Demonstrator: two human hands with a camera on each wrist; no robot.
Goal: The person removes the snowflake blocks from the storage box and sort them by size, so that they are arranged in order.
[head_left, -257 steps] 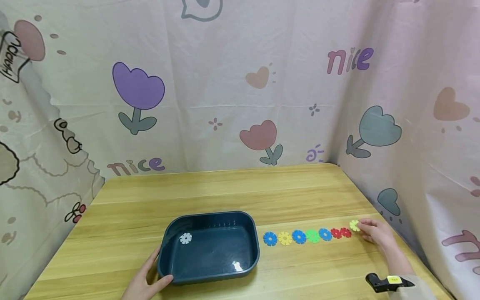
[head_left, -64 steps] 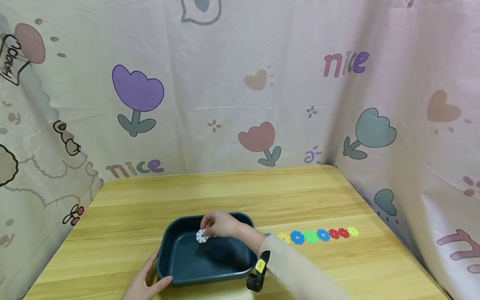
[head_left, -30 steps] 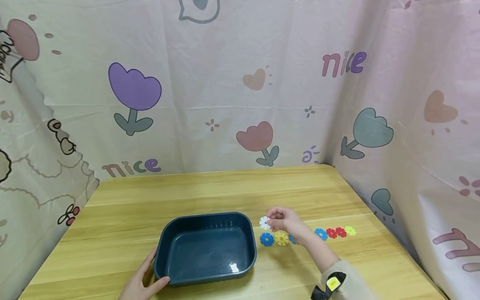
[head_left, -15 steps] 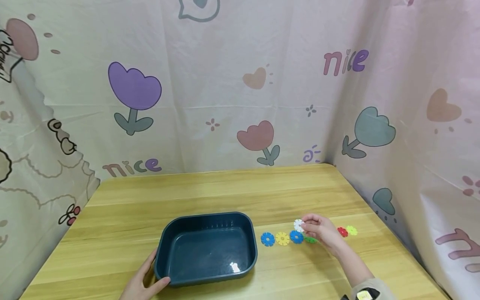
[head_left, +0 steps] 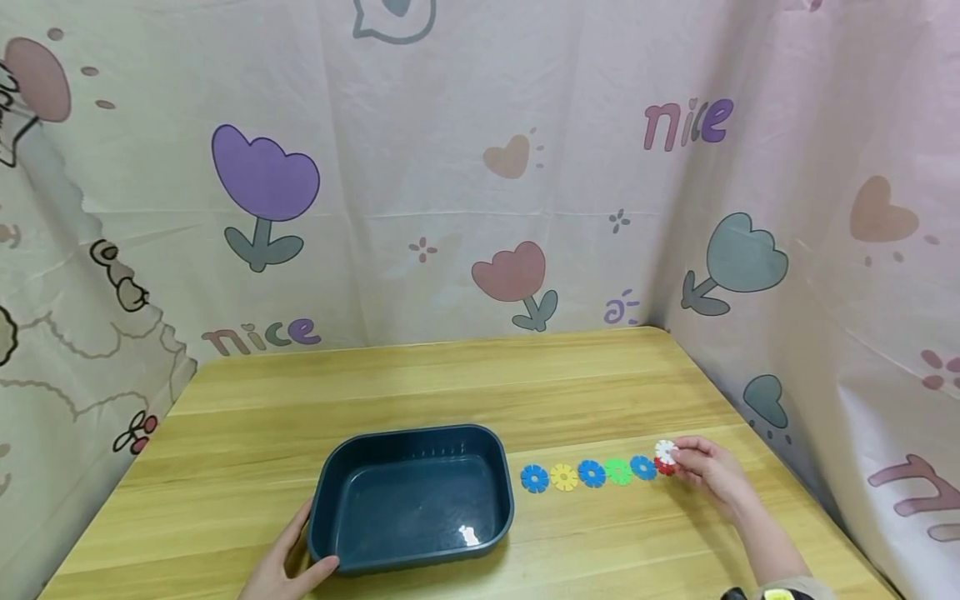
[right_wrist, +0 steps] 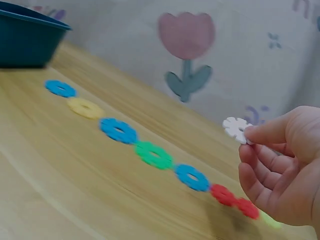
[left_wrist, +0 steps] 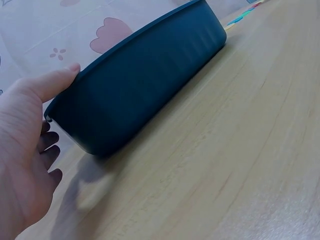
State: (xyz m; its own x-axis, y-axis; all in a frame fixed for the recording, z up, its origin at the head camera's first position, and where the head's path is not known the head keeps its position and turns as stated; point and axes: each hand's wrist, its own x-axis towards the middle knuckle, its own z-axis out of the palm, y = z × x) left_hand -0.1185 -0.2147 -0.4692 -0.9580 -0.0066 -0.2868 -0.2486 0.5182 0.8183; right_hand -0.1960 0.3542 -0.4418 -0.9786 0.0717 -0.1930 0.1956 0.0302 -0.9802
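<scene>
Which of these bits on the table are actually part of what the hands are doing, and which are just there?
In use:
- white flower disc, pinched by the right hand
- row of coloured discs on the table
- dark blue tub, held at its corner by the left hand

Just there:
- wooden table
- tulip-print curtain behind

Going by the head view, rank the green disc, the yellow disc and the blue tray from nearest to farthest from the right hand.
Measured from the right hand, which pinches a white disc at the right end of the row:
1. Green disc, middle of the row, left of the hand.
2. Yellow disc, farther left, second from the row's left end.
3. Blue tray, beyond the row's left end, by the left hand.
</scene>
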